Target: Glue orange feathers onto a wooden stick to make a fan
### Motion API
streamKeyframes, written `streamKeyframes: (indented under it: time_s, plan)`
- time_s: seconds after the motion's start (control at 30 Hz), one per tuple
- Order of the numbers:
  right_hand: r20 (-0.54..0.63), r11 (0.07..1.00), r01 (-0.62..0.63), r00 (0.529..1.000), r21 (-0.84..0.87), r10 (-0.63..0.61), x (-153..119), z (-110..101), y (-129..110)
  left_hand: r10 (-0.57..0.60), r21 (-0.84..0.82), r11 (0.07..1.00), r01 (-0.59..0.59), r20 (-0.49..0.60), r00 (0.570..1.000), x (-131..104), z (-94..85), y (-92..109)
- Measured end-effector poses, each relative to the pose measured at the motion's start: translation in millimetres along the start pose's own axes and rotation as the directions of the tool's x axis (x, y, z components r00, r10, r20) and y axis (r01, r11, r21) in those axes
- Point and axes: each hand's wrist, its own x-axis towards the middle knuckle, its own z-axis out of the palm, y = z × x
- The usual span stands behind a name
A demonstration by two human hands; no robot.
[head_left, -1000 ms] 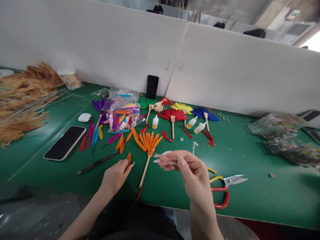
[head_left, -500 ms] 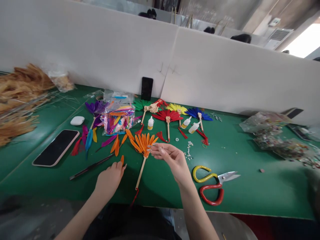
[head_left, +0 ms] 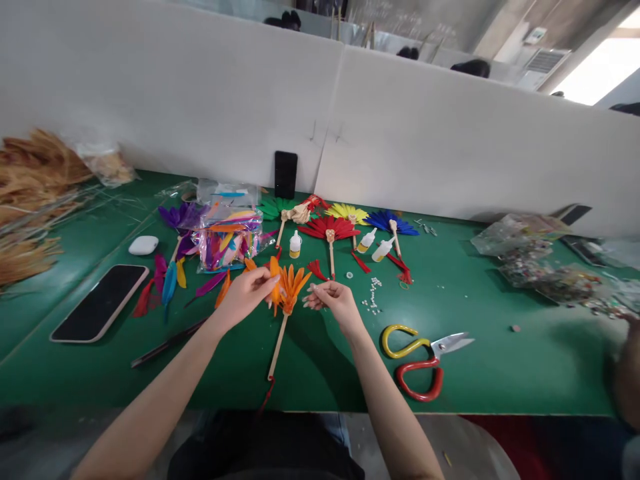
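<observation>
An orange feather fan [head_left: 290, 290] with a pale wooden handle lies in front of me, a dark red tassel at its lower end. My left hand [head_left: 250, 293] pinches a loose orange feather [head_left: 275, 270] upright at the fan's left side, covering some of its feathers. Just right of the fan, my right hand [head_left: 333, 300] has its fingers curled in with thumb against them. Whatever may be between those fingertips is too small to make out. More orange feathers [head_left: 223, 291] lie left of my left wrist.
Scissors [head_left: 425, 360] with yellow and red handles lie right. Small white beads [head_left: 373, 293], glue bottles [head_left: 295, 245] and finished fans such as the red one [head_left: 330, 230] sit behind. Left are tweezers [head_left: 167, 345], a phone [head_left: 100, 303] and a feather bag [head_left: 230, 237]. Another person's hand [head_left: 631, 360] shows far right.
My left hand has moved up and right, bringing the loose orange feather from the table to the fan. My right hand has drawn slightly away from the fan's feathers.
</observation>
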Motion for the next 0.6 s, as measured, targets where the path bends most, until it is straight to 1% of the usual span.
streamKeyframes:
  time_s: [0.07, 0.13, 0.23, 0.3, 0.4, 0.6]
  plan:
    - [-0.063, 0.999, 0.032, 0.997, -0.018, -0.033, 5.7, -4.4, 8.3, -0.011, -0.124, 0.992, 0.016, 0.046, 0.999, 23.1, 6.1, 0.9]
    - [-0.098, 0.998, 0.052, 0.994, -0.022, -0.054, 10.1, -9.1, 15.1, -0.028, -0.184, 0.982, 0.043, 0.086, 0.996, 41.4, 10.7, -0.5]
    - [-0.081, 1.0, 0.022, 0.996, 0.007, -0.022, 14.1, -15.1, 21.8, -0.034, -0.202, 0.977, 0.073, 0.192, 0.981, 58.1, 13.1, -2.0]
    - [-0.075, 1.0, -0.009, 0.997, 0.017, 0.01, 15.3, -17.0, 24.4, -0.039, -0.15, 0.985, 0.08, 0.258, 0.965, 63.7, 13.1, -2.8]
    - [-0.086, 1.0, -0.017, 0.996, -0.017, 0.015, 14.4, -15.8, 25.8, -0.056, -0.049, 0.996, 0.076, 0.33, 0.942, 67.9, 14.4, -5.4]
    - [-0.098, 0.999, 0.008, 0.995, -0.04, -0.011, 7.9, -11.4, 22.0, -0.066, -0.004, 0.997, 0.073, 0.393, 0.917, 67.4, 21.9, -5.1]
